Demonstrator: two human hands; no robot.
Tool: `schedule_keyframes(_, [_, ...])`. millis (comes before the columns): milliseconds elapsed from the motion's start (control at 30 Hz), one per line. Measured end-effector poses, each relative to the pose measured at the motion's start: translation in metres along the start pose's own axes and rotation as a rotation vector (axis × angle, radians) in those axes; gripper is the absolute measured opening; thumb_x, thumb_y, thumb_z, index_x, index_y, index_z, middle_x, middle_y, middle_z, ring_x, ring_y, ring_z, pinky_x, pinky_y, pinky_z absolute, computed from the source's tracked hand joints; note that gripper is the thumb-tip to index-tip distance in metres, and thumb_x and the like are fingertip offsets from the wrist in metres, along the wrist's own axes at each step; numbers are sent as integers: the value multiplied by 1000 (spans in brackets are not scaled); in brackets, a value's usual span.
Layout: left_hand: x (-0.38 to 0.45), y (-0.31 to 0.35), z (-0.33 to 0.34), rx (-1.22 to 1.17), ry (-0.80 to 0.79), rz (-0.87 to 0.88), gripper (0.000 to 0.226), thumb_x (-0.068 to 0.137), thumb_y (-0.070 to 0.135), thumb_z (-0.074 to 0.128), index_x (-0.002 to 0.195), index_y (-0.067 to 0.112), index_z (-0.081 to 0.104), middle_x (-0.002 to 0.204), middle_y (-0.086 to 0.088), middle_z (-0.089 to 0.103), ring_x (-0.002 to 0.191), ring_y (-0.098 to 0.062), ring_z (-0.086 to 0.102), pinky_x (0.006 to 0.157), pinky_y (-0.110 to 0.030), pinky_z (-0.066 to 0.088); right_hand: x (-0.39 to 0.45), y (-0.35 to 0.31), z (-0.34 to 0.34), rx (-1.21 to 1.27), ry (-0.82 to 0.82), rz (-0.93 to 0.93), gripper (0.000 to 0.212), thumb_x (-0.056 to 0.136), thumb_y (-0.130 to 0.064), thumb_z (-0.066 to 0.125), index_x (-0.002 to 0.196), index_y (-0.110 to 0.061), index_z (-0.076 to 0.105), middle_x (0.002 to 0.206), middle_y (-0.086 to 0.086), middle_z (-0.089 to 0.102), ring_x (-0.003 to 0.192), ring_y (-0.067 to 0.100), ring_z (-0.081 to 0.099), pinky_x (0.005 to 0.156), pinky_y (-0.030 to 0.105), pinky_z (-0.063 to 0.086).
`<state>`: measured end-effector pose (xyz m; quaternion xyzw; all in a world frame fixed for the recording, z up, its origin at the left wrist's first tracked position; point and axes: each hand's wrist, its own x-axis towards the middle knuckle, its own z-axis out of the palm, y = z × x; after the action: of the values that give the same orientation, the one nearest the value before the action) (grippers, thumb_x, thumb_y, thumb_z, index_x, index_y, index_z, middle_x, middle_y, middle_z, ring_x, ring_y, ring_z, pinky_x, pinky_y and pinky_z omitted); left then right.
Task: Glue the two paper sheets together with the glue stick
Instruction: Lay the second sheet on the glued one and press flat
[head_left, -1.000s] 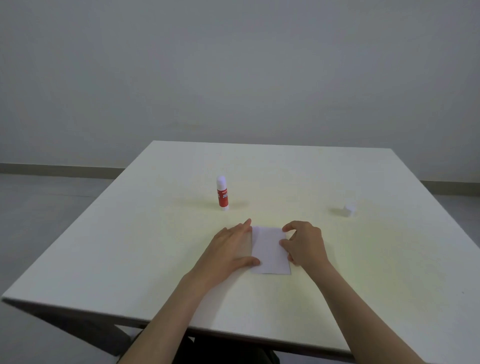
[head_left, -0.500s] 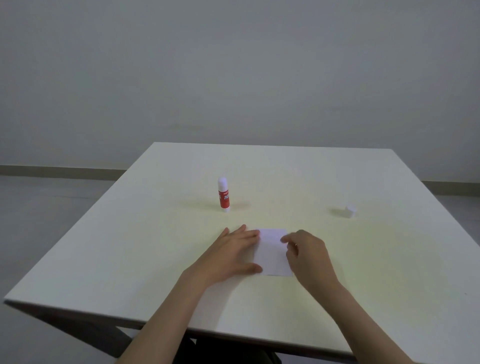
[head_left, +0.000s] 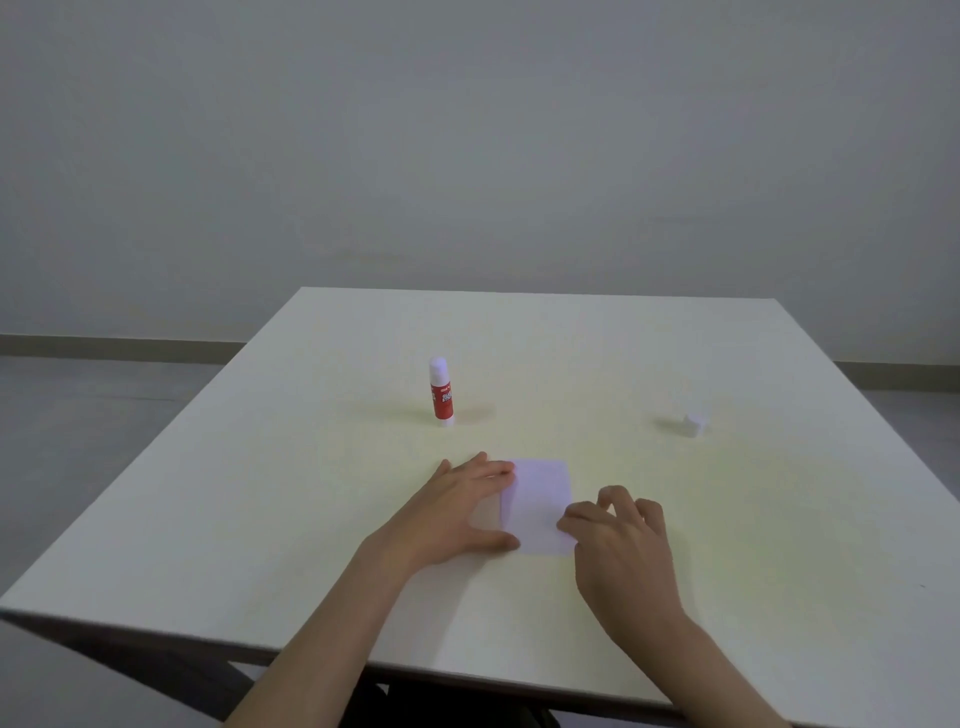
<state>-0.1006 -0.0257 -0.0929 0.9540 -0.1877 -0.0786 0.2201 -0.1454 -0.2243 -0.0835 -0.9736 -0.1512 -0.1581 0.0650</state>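
Note:
A small white paper sheet (head_left: 540, 501) lies flat on the table's near middle; I cannot tell whether a second sheet lies under it. My left hand (head_left: 462, 512) rests flat beside it, with fingertips and thumb on its left edge. My right hand (head_left: 621, 538) is at the paper's lower right corner, fingers curled, thumb touching the corner. The red glue stick (head_left: 441, 393) stands upright behind the paper with its white tip bare. Its white cap (head_left: 693, 423) lies far off to the right.
The white table (head_left: 753, 545) ends in a near edge just below my forearms. A grey wall and floor lie beyond the far edge.
My right hand slid down the paper's right edge from the upper part to the lower right corner. My left hand stayed pressed on the left edge.

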Motion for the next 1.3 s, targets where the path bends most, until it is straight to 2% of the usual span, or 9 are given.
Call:
schedule_keyframes(133, [0,2,-2,37,-25,-1,76,82,50,62,146,24,30,154,17,23,146,-7,9,117,-38,5,18,7,10,-21,-113,-17,48,65,4,35,87,-20,69,91,-9,69,100,23,55,77,31,33])
schedule_keyframes(200, [-1,1,-1,54,-20,10,75,83,50,60,146,24,29,155,16,22,146,-8,8,117,-39,5,28,11,14,-39,-82,-35,52,64,3,28,89,-19,68,92,-9,69,97,25,55,75,32,33])
schedule_keyframes(433, [-4,-2,2,56,-50,25,76,87,52,53,149,30,14,157,22,7,146,-6,-8,120,-42,-5,38,18,13,-109,-19,-59,43,50,3,47,72,-22,73,75,-15,71,68,21,61,57,30,44])
schedule_keyframes(600, [-4,-4,2,47,-62,26,76,86,54,52,149,32,15,157,23,7,147,-8,-8,119,-44,-7,23,17,8,-142,32,-118,33,48,2,60,67,-23,72,70,-13,71,72,20,62,62,30,45])
schedule_keyframes(767, [-3,-5,4,55,-48,24,77,85,55,52,149,33,15,156,25,7,147,-7,-8,120,-43,-8,-8,4,5,-102,145,-234,40,53,4,42,62,-23,72,68,-15,70,71,22,65,70,32,28])
schedule_keyframes(967, [-2,-5,3,49,-52,20,77,85,54,54,148,33,16,156,26,8,147,-8,-7,119,-43,-8,-1,0,7,-120,145,-271,36,46,1,56,66,-22,74,71,-16,71,72,21,67,70,31,27])
schedule_keyframes(1067, [-2,-4,2,36,-65,12,77,85,53,54,149,33,16,156,25,7,147,-7,-8,119,-43,-9,18,5,16,-130,174,-273,44,60,1,42,76,-23,76,76,-17,73,71,21,66,69,31,29])
schedule_keyframes(1133, [-2,-4,2,29,-73,10,77,85,52,54,149,33,16,156,25,7,146,-8,-9,119,-44,-9,32,8,19,-139,166,-268,49,64,-3,36,82,-24,77,76,-19,73,70,20,64,65,30,39])
schedule_keyframes(1300, [-2,-3,1,27,-77,13,77,86,53,54,149,34,14,157,25,6,147,-9,-10,119,-45,-9,50,8,19,-157,75,-251,36,56,-4,57,77,-27,76,72,-21,71,68,18,60,60,26,42])
